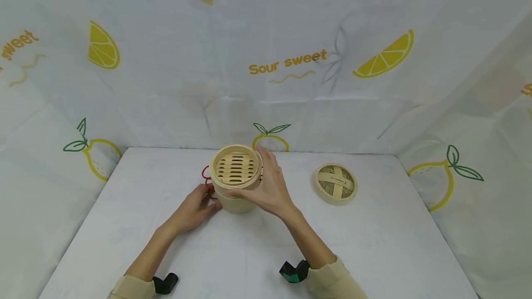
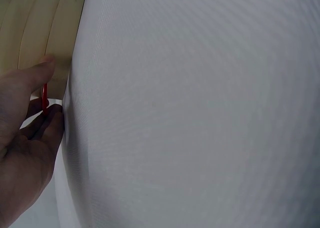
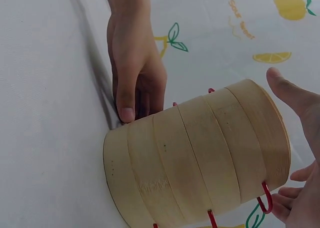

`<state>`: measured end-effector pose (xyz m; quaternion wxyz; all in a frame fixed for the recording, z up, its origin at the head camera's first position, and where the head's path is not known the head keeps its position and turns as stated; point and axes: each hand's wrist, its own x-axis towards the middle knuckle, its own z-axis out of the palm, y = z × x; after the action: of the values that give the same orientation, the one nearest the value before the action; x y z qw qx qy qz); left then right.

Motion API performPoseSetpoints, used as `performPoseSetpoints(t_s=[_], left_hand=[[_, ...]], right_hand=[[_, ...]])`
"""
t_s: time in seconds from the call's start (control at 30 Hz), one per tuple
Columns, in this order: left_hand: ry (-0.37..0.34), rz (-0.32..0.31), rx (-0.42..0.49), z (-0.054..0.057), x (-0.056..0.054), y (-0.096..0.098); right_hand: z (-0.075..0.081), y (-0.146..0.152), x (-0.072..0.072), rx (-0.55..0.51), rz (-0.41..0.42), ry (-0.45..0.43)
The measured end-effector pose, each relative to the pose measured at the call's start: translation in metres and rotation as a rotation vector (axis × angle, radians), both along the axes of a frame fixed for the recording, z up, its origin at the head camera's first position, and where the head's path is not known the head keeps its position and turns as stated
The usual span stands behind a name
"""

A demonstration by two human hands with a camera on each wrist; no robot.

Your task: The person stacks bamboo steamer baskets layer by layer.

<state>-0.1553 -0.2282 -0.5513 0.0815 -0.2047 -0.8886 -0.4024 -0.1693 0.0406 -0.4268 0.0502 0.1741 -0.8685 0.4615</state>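
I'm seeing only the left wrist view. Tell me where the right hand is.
Observer: The right hand is at the upper end of the bamboo stack, thumb and fingers spread about it.

Operator: Check that upper end for me.

Observer: It's uncovered; its slatted top shows.

Operator: Now look further right.

Observer: A round lid with crossed strips lies on the white tabletop, apart from the stack.
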Motion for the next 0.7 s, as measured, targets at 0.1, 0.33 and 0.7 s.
performPoseSetpoints(t_s=[0.1,0.33,0.7], left_hand=[[-0.034,-0.001,-0.003,0.003,0.001,0.000],[-0.143,0.008,-0.034,0.015,0.003,0.004],[-0.154,0.011,-0.038,0.017,0.002,0.004]], right_hand=[[0.002,0.003,0.002,-0.012,0.001,0.004],[0.009,0.012,0.006,-0.045,0.002,0.037],[0.010,0.028,0.008,-0.049,0.011,0.093]])
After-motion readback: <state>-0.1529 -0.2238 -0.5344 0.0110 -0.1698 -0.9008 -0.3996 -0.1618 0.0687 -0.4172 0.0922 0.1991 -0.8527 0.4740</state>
